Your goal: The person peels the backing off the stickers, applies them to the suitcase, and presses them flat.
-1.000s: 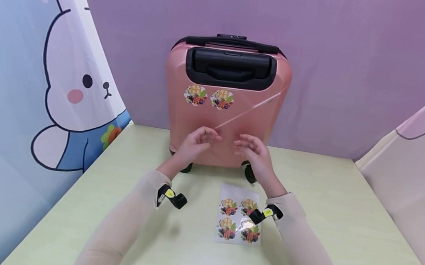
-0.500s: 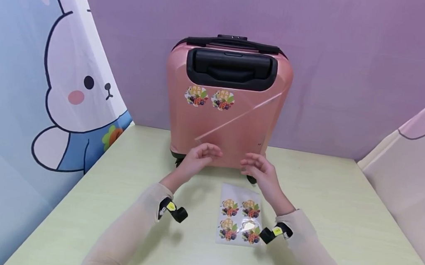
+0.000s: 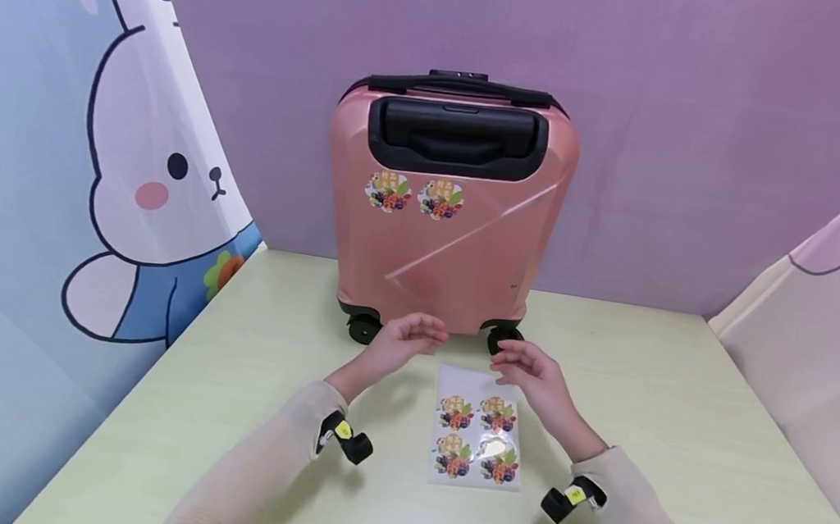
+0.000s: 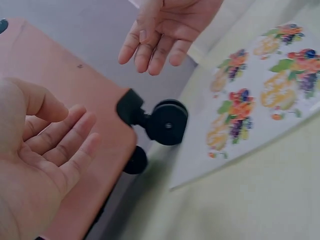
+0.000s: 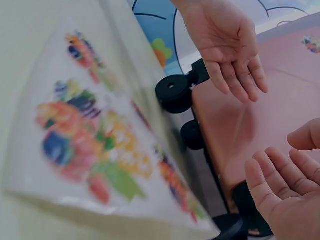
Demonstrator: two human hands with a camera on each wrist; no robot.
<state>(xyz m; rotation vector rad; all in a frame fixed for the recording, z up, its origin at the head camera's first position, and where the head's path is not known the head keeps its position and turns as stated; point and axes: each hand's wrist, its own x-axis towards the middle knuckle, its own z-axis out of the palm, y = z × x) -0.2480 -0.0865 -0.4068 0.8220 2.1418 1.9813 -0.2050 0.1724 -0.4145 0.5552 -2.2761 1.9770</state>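
Farthest back, a purple backdrop (image 3: 658,149) spans the scene behind a pale green table (image 3: 672,446). On the left hangs a blue cloth (image 3: 19,181) printed with a white rabbit (image 3: 134,133), and on the right is a whitish panel (image 3: 813,350) with a pink patch. On the far side of the table, a pink suitcase (image 3: 465,249) stands upright on black wheels (image 3: 364,329). 2 beige sleeves (image 3: 257,455) reach in from the near side, 1 on the left and 1 on the right. Between them a white sticker sheet (image 3: 466,381) lies on the table, on the near side of the suitcase and well apart from the purple backdrop. To the sheet's left, the left hand (image 3: 406,345) hangs above the table near the bottom edge of the suitcase; its fingers are loosely bent, a little apart, and hold nothing. The right hand (image 3: 535,378) hovers by the sheet's far right corner, near the right-hand wheel (image 3: 505,334); its fingers curve gently, with a wide gap to the thumb, and are likewise bare. A black handle (image 3: 459,138) sits recessed high on the suitcase. Each wrist wears a black strap unit (image 3: 356,446) with a yellow label (image 3: 343,429). Below the handle, 2 fruit stickers (image 3: 388,192) sit side by side on the left half of the suitcase, just apart, and 4 more stickers (image 3: 455,413) fill the sheet in 2 rows of 2. Smallest is a dark mark (image 3: 513,286) low on the suitcase's right.
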